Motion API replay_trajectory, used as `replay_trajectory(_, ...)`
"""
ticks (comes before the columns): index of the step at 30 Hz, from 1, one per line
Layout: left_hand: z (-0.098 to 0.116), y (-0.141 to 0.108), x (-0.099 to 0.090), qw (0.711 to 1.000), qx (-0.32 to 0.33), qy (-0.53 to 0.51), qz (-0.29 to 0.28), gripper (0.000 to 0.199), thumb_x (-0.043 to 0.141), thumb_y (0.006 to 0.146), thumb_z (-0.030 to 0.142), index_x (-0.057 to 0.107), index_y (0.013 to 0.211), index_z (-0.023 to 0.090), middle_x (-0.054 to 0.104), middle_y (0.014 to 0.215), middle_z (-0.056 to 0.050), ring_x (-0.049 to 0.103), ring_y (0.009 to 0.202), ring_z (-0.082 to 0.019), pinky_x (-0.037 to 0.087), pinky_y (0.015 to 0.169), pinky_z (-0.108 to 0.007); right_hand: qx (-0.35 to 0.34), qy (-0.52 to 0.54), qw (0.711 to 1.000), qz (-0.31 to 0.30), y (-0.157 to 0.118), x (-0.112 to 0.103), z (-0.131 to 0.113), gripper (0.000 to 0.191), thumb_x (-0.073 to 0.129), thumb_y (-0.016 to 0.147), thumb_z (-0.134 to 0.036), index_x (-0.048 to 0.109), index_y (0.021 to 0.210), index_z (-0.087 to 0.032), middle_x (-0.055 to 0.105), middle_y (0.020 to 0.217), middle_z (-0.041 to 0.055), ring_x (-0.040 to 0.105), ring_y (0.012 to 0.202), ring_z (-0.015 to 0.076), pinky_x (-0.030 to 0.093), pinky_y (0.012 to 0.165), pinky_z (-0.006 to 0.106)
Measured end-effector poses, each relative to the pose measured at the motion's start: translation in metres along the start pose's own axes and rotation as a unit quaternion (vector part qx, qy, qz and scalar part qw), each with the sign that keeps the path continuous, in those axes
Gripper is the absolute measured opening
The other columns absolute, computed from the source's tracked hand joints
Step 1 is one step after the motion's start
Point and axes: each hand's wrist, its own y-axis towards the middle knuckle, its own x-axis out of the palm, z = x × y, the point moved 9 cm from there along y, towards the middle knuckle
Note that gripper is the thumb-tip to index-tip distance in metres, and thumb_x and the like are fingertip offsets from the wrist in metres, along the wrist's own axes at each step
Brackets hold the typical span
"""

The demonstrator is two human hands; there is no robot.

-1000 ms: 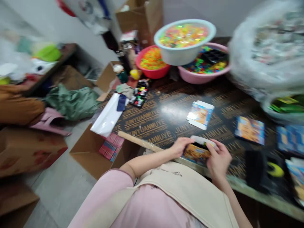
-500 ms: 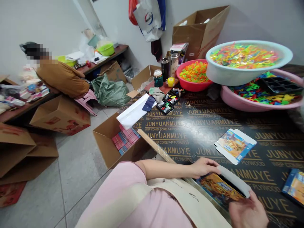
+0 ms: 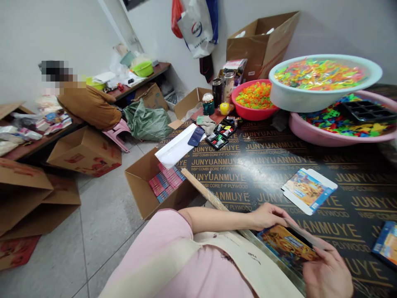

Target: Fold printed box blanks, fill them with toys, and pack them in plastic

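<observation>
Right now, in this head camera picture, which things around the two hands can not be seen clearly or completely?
- Right hand: head view, wrist cut off by the bottom edge.
- Colourful printed cardboard box held by both hands: its contents are hidden by the white flap and the left hand.
- Blue printed box: cut off by the right edge.
- Pink and blue packs in the open brown carton: print too small to read.
</observation>
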Motion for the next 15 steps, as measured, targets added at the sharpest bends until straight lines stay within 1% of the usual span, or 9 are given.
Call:
replay_trajectory(2, 0.015, -0.007, 0.005, 0.997, 0.035, 0.055, -0.038, 0.010, 0.076, 0.066, 0.020, 0.070, 0.060, 0.015, 0.068, 0.075, -0.004, 0.065, 0.083, -0.019, 0.049, 0.102, -0.042, -0.003, 0.037, 0.996, 0.081, -0.007, -0.001, -0.006, 0.005, 0.064, 0.056, -0.028, 0.061, 0.056, -0.025, 0.068, 0.068, 0.0024, 0.066, 0.067, 0.0252, 0.055, 0.067, 0.045)
replay_trajectory(3, 0.023, -0.010, 0.008, 0.992, 0.054, 0.094, -0.058, 0.015, 0.078, 0.067, 0.025, 0.070, 0.058, 0.015, 0.070, 0.078, -0.005, 0.066, 0.087, -0.020, 0.049, 0.101, -0.040, -0.003, 0.062, 0.993, 0.103, -0.012, 0.001, -0.008, 0.006, 0.063, 0.055, -0.030, 0.061, 0.054, -0.024, 0.069, 0.068, 0.0034, 0.066, 0.070, 0.0259, 0.054, 0.070, 0.047)
replay_trajectory(4, 0.030, -0.014, 0.012, 0.985, 0.072, 0.140, -0.075, 0.019, 0.080, 0.067, 0.029, 0.070, 0.057, 0.016, 0.072, 0.081, -0.006, 0.067, 0.090, -0.021, 0.049, 0.100, -0.037, -0.005, 0.081, 0.991, 0.102, -0.017, 0.004, -0.011, 0.009, 0.063, 0.056, -0.033, 0.061, 0.053, -0.024, 0.069, 0.069, 0.0043, 0.066, 0.072, 0.0267, 0.054, 0.072, 0.048)
replay_trajectory(6, 0.041, -0.019, 0.017, 0.961, 0.098, 0.238, -0.098, 0.022, 0.083, 0.067, 0.032, 0.071, 0.055, 0.018, 0.073, 0.085, -0.007, 0.067, 0.094, -0.021, 0.050, 0.098, -0.032, -0.020, 0.078, 0.994, 0.076, -0.027, 0.010, -0.019, 0.020, 0.061, 0.061, -0.043, 0.064, 0.055, -0.025, 0.071, 0.074, 0.0055, 0.067, 0.077, 0.0284, 0.054, 0.075, 0.050)
replay_trajectory(8, 0.049, -0.021, 0.022, 0.931, 0.119, 0.326, -0.112, 0.020, 0.084, 0.067, 0.025, 0.070, 0.054, 0.019, 0.074, 0.084, -0.006, 0.068, 0.094, -0.021, 0.050, 0.095, -0.029, -0.038, 0.025, 0.998, 0.051, -0.035, 0.009, -0.030, 0.021, 0.067, 0.063, -0.046, 0.071, 0.063, -0.025, 0.073, 0.084, 0.0059, 0.066, 0.083, 0.0286, 0.053, 0.082, 0.049)
replay_trajectory(10, 0.055, -0.021, 0.027, 0.899, 0.134, 0.397, -0.123, 0.017, 0.082, 0.067, 0.014, 0.071, 0.056, 0.019, 0.073, 0.080, -0.004, 0.068, 0.091, -0.020, 0.050, 0.092, -0.027, -0.064, -0.071, 0.994, 0.049, -0.037, 0.003, -0.042, 0.022, 0.078, 0.061, -0.043, 0.076, 0.075, -0.025, 0.074, 0.087, 0.0052, 0.065, 0.082, 0.0261, 0.053, 0.085, 0.044)
replay_trajectory(12, 0.062, -0.020, 0.028, 0.878, 0.138, 0.442, -0.121, 0.015, 0.080, 0.068, 0.009, 0.072, 0.059, 0.019, 0.073, 0.077, -0.003, 0.068, 0.085, -0.018, 0.050, 0.087, -0.026, -0.070, -0.153, 0.985, 0.039, -0.033, 0.000, -0.050, 0.030, 0.082, 0.058, -0.044, 0.079, 0.079, -0.023, 0.075, 0.081, 0.0047, 0.064, 0.075, 0.0236, 0.054, 0.079, 0.039)
replay_trajectory(13, 0.065, -0.020, 0.028, 0.872, 0.136, 0.455, -0.117, 0.014, 0.079, 0.069, 0.009, 0.073, 0.061, 0.018, 0.073, 0.075, -0.003, 0.068, 0.082, -0.018, 0.050, 0.083, -0.025, -0.067, -0.186, 0.980, 0.029, -0.030, 0.001, -0.053, 0.032, 0.081, 0.058, -0.050, 0.079, 0.076, -0.023, 0.075, 0.075, 0.0046, 0.064, 0.070, 0.0228, 0.054, 0.073, 0.038)
replay_trajectory(15, 0.069, -0.021, 0.027, 0.872, 0.122, 0.459, -0.123, 0.009, 0.078, 0.071, 0.012, 0.074, 0.064, 0.016, 0.072, 0.071, -0.003, 0.066, 0.073, -0.016, 0.050, 0.076, -0.024, -0.043, -0.204, 0.978, -0.002, -0.024, 0.005, -0.055, 0.035, 0.080, 0.055, -0.055, 0.078, 0.067, -0.022, 0.074, 0.066, 0.0042, 0.064, 0.063, 0.0220, 0.054, 0.065, 0.036)
